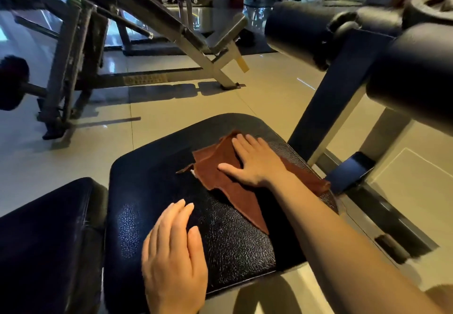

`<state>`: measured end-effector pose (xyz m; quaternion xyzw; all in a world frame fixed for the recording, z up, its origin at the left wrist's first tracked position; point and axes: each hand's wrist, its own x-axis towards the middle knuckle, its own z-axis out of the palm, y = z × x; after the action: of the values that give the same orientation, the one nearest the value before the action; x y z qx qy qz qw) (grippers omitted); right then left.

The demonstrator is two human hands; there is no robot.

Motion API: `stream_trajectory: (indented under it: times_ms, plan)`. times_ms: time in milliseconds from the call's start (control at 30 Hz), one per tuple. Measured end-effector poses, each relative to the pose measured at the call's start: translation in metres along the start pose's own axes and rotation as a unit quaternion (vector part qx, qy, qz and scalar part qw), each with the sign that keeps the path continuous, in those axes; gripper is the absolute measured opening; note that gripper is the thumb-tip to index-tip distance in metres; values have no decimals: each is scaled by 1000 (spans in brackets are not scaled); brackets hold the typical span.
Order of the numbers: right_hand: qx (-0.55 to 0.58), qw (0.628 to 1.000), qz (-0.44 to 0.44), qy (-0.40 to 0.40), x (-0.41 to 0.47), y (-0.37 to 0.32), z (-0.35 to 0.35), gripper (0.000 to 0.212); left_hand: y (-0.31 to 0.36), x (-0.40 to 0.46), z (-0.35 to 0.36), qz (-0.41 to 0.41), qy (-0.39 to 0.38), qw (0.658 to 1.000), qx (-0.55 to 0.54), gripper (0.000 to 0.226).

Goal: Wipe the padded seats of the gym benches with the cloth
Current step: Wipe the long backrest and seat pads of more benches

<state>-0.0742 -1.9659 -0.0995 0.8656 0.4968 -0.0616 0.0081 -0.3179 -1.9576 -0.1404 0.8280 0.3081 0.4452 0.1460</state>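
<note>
You are in the middle of wiping. Your right hand (255, 160) presses flat, fingers straight, on the brown cloth (220, 174), which lies on the black seat (152, 179). Your left hand (174, 257) rests flat nearby, holding nothing. Next, I think, slide the cloth toward the unwiped near edge.

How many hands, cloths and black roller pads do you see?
Hands: 2, left hand and right hand
Cloths: 1, brown cloth on the seat pad
Roller pads: 2, far roller and near roller
Total: 5
</note>
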Motion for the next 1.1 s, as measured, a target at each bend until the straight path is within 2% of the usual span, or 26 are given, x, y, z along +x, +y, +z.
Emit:
stream_trajectory:
  times_ms: [167, 300, 433, 533, 667, 767, 933, 1000, 1100]
  plan:
    - [-7, 993, -114, -6, -33, -73, 7, 89, 3, 1, -5, -26, -10, 999, -20, 37]
    - [31, 990, -141, -8, -86, -91, 17, 88, 3, -1, -9, -48, -7, 998, -41, 38]
    - [75, 994, -52, 52, -136, -60, 24, 111, 5, -1, -9, -51, -11, 998, -41, 41]
    - [68, 996, 42, 40, -135, -20, 15, 100, 6, -2, -6, -50, -42, 998, 0, 39]
    - [42, 997, 66, 15, -91, 15, 3, 89, 7, -1, -2, -83, -56, 995, 2, 39]
    - [35, 998, 49, 12, -49, 29, -2, 88, 6, -1, 0, -112, -52, 992, -19, 41]
    - [-11, 1000, 11, 18, -2, 24, 0, 90, 7, 0, 0, -82, -50, 995, -4, 36]
    - [-27, 999, -34, 13, -3, 14, 0, 86, 6, 1, 0, -74, -42, 996, -14, 39]
    - [-23, 993, -116, -6, -22, -21, 2, 78, 6, 1, -2, -60, -36, 997, -23, 54]
